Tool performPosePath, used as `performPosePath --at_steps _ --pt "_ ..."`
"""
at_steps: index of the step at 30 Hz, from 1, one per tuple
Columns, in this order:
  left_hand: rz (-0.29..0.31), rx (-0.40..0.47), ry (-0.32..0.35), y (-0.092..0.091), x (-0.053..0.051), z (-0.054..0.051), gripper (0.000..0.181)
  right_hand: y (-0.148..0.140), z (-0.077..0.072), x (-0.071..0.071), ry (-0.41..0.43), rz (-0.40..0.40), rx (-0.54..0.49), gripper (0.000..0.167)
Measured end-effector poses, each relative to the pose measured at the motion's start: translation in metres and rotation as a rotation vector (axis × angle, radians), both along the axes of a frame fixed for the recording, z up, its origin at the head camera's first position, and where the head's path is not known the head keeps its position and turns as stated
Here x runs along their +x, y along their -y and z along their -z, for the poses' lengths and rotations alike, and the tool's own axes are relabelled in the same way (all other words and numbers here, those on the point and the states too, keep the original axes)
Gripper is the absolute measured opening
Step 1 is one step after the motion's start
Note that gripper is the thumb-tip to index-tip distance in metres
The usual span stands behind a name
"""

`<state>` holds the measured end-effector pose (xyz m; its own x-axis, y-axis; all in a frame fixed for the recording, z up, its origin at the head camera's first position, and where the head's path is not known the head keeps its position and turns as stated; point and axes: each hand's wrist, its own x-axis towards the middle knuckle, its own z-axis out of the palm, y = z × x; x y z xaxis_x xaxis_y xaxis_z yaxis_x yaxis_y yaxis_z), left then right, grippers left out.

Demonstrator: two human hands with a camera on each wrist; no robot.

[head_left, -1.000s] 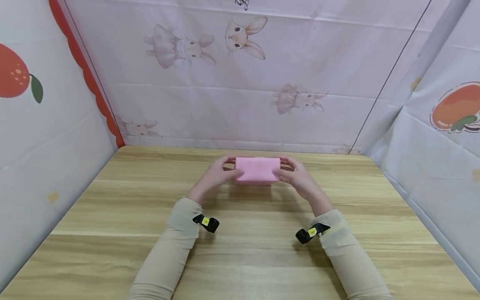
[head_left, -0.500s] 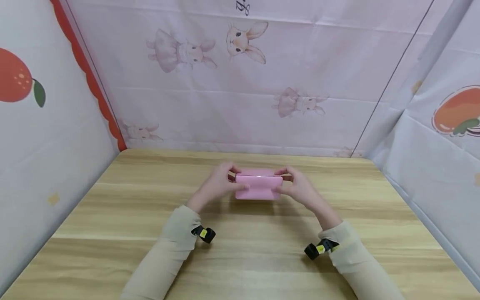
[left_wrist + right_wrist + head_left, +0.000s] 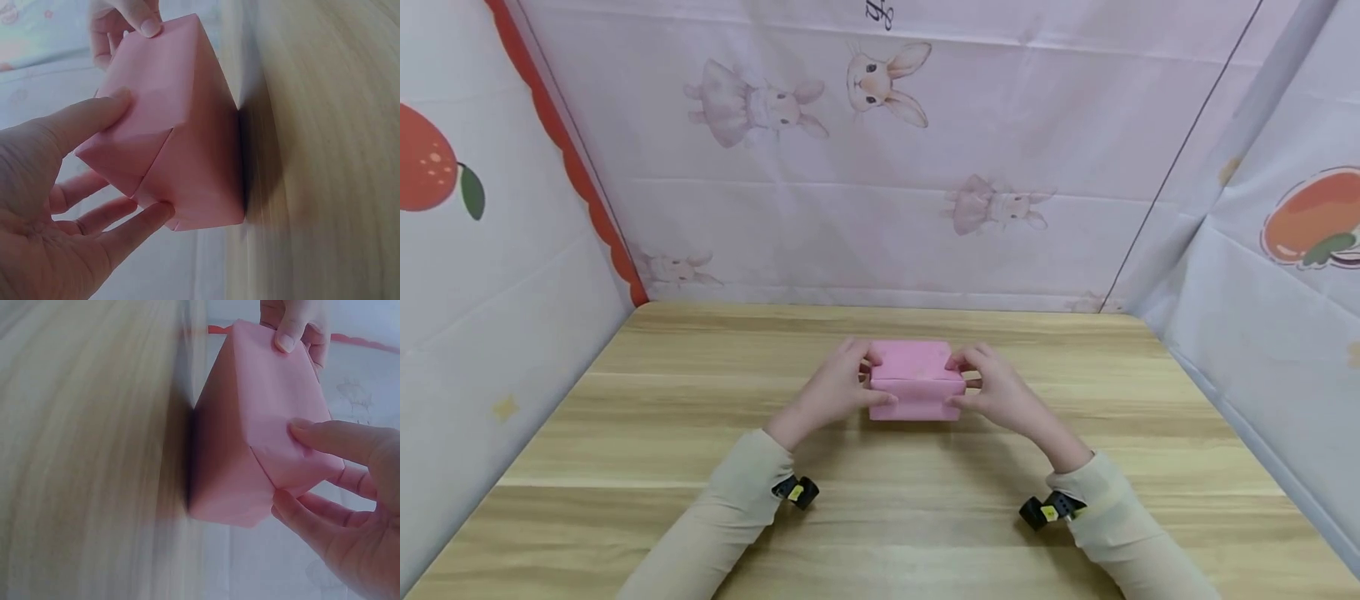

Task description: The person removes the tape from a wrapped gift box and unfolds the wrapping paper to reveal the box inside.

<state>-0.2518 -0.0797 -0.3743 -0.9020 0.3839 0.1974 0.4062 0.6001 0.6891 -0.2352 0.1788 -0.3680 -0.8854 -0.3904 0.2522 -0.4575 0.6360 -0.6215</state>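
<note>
A pink paper-wrapped box (image 3: 913, 363) is between both hands near the back of the table. The left hand (image 3: 831, 390) grips its left end, thumb on the near face and fingers at the far side and end. At the right end the right hand (image 3: 1004, 393) holds it the same way. In the left wrist view the box (image 3: 165, 94) shows folded paper at its end, with the left hand's (image 3: 56, 200) thumb pressed on one face. The right wrist view shows the box (image 3: 275, 394) close to the tabletop, pinched by the right hand (image 3: 356, 487); whether it touches is unclear.
A wood-grain table (image 3: 895, 517) spreads under the arms. Behind it hangs a pale cloth (image 3: 850, 225) printed with rabbits, and white fruit-printed cloths (image 3: 512, 292) stand at both sides. Each sleeve cuff carries a small black camera.
Both hands have brought the box nearer to the person and turned it, so more of its top face shows. The grip at both ends remains.
</note>
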Motion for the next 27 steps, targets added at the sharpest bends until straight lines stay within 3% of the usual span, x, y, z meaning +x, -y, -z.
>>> performPosePath --at_steps 7,21,27 --pt "0.002 -0.05 -0.018 -0.003 0.004 -0.002 0.049 -0.001 0.003 0.001 -0.019 -0.025 0.014 0.039" --pt "0.005 -0.123 -0.062 -0.005 0.009 0.005 0.04 0.002 0.009 -0.004 0.006 -0.084 0.032 0.03" --pt "0.018 -0.256 -0.095 -0.003 0.011 -0.002 0.041 -0.009 0.002 -0.004 0.037 -0.106 0.067 0.03"
